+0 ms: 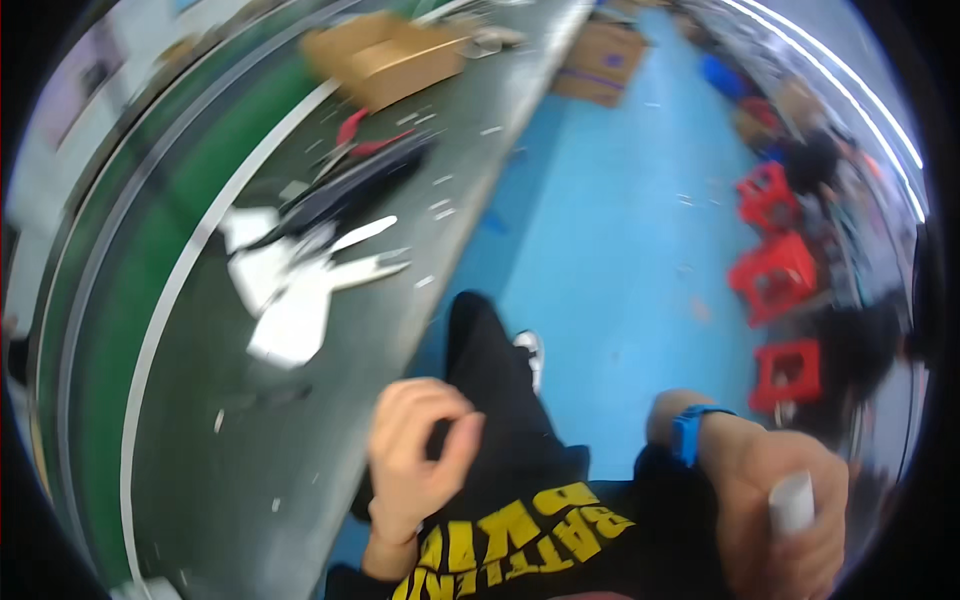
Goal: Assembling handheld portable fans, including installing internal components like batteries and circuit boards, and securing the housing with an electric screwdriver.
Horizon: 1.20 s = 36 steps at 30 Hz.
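Observation:
My left hand [415,450] hovers beside the near edge of the green workbench, above my lap. Its fingers curl loosely, with a gap between thumb and forefinger and nothing visible in it. At the lower right, my right hand [800,520] is closed around a small white cylinder [793,503]; its exact kind I cannot make out. A blue watch [687,435] is on that wrist. On the bench, left of and beyond my left hand, lie white gloves or cloth-like pieces [295,310], blurred. Against them rests a long black item [350,190], with red-handled pliers or cutters [365,143] beside it.
An open cardboard box [400,65] stands at the bench's far end, and another box [603,65] is on the blue floor [620,250]. Small white scraps dot the bench [220,480]. Several red stools [775,275] line the right side. A green conveyor-like strip [100,400] runs along the left.

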Tool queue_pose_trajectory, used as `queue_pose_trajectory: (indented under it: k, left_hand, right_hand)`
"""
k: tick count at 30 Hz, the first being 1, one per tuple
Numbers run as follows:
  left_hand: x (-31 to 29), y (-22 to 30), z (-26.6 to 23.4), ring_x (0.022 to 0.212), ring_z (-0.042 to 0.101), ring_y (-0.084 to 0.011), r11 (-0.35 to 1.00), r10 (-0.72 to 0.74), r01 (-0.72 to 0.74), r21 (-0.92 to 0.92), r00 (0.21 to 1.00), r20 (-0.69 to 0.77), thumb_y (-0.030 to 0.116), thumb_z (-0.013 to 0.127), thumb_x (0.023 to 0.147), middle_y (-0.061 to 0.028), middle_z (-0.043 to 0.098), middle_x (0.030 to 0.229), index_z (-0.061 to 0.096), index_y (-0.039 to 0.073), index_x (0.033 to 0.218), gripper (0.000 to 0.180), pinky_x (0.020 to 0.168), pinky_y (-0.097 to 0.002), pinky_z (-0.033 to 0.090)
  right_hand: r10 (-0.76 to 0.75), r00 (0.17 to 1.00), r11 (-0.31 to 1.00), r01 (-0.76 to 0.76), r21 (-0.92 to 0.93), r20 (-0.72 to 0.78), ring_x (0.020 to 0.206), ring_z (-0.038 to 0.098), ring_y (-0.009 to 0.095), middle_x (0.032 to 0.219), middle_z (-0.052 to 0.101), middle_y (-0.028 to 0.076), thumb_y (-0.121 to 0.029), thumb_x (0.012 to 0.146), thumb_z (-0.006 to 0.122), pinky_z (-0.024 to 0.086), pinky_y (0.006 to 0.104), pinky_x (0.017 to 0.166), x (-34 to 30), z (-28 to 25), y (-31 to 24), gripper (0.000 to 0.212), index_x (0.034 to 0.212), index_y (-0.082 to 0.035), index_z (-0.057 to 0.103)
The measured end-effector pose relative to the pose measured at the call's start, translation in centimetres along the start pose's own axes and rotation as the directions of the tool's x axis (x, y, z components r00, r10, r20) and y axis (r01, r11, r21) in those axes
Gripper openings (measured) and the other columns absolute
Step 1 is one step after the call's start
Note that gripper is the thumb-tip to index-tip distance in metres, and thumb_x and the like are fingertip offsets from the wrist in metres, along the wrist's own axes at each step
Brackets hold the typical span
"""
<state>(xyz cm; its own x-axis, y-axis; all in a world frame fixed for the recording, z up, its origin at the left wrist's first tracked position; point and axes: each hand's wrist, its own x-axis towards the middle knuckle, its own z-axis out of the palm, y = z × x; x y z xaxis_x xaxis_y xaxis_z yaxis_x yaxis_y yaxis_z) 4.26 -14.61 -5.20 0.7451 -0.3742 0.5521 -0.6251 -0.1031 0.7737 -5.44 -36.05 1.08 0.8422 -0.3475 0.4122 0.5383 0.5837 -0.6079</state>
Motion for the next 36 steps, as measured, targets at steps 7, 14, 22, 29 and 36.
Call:
queue_pose_trajectory:
  k: [7,14,22,29,36]
  left_hand:
    - [-2.3,0.6,-4.7,0.078,0.064,-0.0254,0.997,-0.024,0.029,0.065,0.996,-0.082,-0.001,0.077,0.066,-0.0074,0.066,0.081,0.064,0.004,0.08,0.019,0.07,-0.0333,0.047]
    - [-7.0,3.1,-9.9,0.077,0.064,-0.0244,0.933,-0.147,0.241,0.267,0.933,-0.328,0.003,0.076,0.069,-0.0069,0.066,0.08,0.064,0.004,0.08,0.015,0.07,-0.0323,0.047]
    - [-8.5,4.8,-12.8,0.079,0.061,-0.0228,0.835,-0.244,0.386,0.392,0.898,-0.365,0.009,0.075,0.078,-0.0054,0.064,0.084,0.063,0.005,0.084,0.014,0.071,-0.0321,0.045]
    - [-2.2,0.3,-9.0,0.088,0.055,-0.0226,0.839,-0.132,-0.064,0.54,0.939,0.317,0.015,0.062,0.079,-0.0066,0.055,0.089,0.057,0.007,0.095,0.018,0.075,-0.0336,0.044]
    - [-1.7,-7.8,-2.5,0.125,0.049,-0.025,0.757,0.263,-0.443,0.48,0.879,0.398,0.015,0.059,0.079,-0.012,0.06,0.125,0.073,0.005,0.101,0.029,0.107,-0.0404,0.034]
  right_hand:
    - [0.331,0.94,0.924,-0.305,-0.23,0.082,0.052,0.042,0.013,0.071,0.044,0.006,-0.049,0.103,0.03,0.034,0.0236,0.048,8.7,4.0,10.8,0.065,0.133,0.007,0.039]
    - [0.526,0.651,0.833,-0.523,-0.179,0.547,0.058,0.049,0.019,0.072,0.051,0.011,-0.04,0.097,0.049,0.039,0.0315,0.048,7.7,2.7,13.7,0.057,0.129,0.007,0.041]
    - [0.821,0.298,0.494,-0.799,-0.343,0.487,0.071,0.059,0.014,0.093,0.064,0.008,-0.039,0.101,0.045,0.049,0.0254,0.063,9.9,13.6,24.2,0.044,0.122,-0.001,0.053]
    - [0.885,0.363,0.466,-0.706,-0.533,0.292,0.071,0.058,0.011,0.087,0.062,0.005,-0.028,0.097,0.057,0.048,0.0248,0.059,15.7,23.9,42.5,0.028,0.111,-0.004,0.055]
    - [0.892,0.319,0.446,-0.737,-0.507,0.322,0.067,0.058,0.012,0.088,0.062,0.007,-0.027,0.095,0.058,0.048,0.0248,0.052,22.5,29.3,55.9,0.029,0.111,-0.003,0.054]
